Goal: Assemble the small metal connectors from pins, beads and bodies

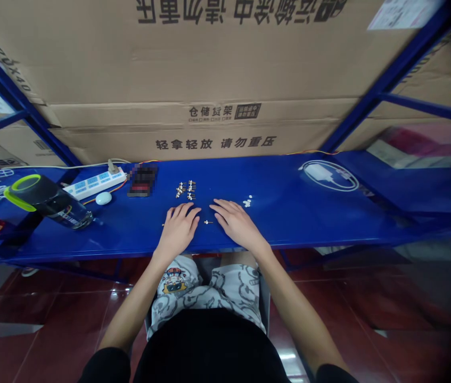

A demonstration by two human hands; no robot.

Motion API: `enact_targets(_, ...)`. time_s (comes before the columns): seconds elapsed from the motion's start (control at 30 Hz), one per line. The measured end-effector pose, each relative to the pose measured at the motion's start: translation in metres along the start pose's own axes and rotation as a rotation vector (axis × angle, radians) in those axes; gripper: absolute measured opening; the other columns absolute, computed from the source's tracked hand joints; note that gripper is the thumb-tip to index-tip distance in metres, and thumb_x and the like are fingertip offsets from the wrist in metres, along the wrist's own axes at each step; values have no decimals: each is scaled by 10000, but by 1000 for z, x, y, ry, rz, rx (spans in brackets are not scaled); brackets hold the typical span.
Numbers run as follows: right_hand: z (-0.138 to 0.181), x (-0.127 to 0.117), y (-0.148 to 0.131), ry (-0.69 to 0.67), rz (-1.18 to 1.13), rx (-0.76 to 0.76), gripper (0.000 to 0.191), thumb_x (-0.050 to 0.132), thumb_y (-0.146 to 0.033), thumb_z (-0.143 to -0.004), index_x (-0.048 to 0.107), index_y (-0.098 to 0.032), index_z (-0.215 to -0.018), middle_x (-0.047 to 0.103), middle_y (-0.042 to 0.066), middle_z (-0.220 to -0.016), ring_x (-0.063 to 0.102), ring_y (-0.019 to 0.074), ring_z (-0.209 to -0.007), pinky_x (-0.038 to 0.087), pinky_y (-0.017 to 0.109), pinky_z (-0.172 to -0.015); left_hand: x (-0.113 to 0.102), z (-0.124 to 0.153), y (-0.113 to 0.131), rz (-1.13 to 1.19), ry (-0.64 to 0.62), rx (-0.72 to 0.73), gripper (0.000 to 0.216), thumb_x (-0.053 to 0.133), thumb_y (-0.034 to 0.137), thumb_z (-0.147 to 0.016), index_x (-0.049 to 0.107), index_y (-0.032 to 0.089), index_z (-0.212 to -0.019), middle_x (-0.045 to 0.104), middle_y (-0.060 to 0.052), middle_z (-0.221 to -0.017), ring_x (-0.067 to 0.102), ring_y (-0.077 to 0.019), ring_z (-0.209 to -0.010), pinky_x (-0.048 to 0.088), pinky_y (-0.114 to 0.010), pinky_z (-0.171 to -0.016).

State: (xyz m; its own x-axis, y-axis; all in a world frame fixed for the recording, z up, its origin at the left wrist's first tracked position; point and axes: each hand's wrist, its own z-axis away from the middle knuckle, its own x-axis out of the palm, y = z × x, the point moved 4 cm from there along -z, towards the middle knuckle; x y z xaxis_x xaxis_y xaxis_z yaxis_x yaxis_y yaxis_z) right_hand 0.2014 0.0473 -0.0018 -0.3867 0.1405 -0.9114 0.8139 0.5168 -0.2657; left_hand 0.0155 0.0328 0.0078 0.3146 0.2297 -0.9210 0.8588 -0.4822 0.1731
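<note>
My left hand lies palm down on the blue shelf top, its fingers spread and holding nothing. My right hand rests flat across from it, fingers stretched out. Between the two hands sits one small metal pin piece with a white part, touched by neither. Beyond my left fingertips is a cluster of several similar small pieces in loose rows. A little pile of small white bits lies just past my right hand. Something tiny and brownish pokes out at the left hand's outer edge.
At the left are a dark bottle with a lime-green loop, a white power strip, a round white object and a blurred dark item. A coiled white cable with charger lies right. Large cardboard stands behind, between blue posts.
</note>
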Motion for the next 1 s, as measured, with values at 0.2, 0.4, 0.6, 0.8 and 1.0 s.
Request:
enact_targets(0.2, 0, -1, -1, -3, 3, 3, 436, 334, -271, -1062, 597, -197, -1402, 558, 94, -1502, 484, 244, -1419, 365, 496, -1202, 0, 0, 0, 5, 1, 0, 363, 363, 284, -1071, 590, 248, -1351, 579, -85, -1424, 504, -277, -1332, 373, -488, -1114)
enact_targets(0.4, 0, 1, 1, 4, 1, 0, 437, 337, -270, -1058, 593, -220, -1409, 555, 90, -1504, 488, 242, -1416, 374, 513, -1193, -1, 0, 1, 7, -8, -1, 363, 361, 284, -1069, 582, 253, -1355, 575, -87, -1432, 500, -278, -1335, 370, -487, -1115)
enact_targets(0.6, 0, 0, -3, 3, 42, -2, 440, 327, -251, -1059, 599, -209, -1402, 564, 99, -1495, 484, 244, -1418, 341, 514, -1207, -2, 0, 2, 3, -12, -6, 362, 364, 275, -1067, 587, 245, -1350, 576, -91, -1428, 501, -279, -1334, 369, -486, -1116)
enact_targets(0.8, 1, -1, -8, 30, 100, 25, 422, 341, -227, -1054, 606, -220, -1382, 592, 107, -1463, 524, 270, -1379, 170, 673, -1223, -2, 0, 3, 7, -16, -13, 359, 369, 271, -1066, 590, 248, -1348, 580, -86, -1430, 503, -276, -1340, 370, -490, -1124)
enact_targets(1.0, 4, 0, -9, 83, 151, 81, 401, 361, -267, -1056, 619, -214, -1359, 596, 135, -1454, 549, 294, -1352, 275, 675, -1174, -1, 0, 3, 12, -4, -28, 341, 390, 261, -1058, 603, 252, -1324, 590, -87, -1424, 513, -273, -1339, 354, -502, -1146)
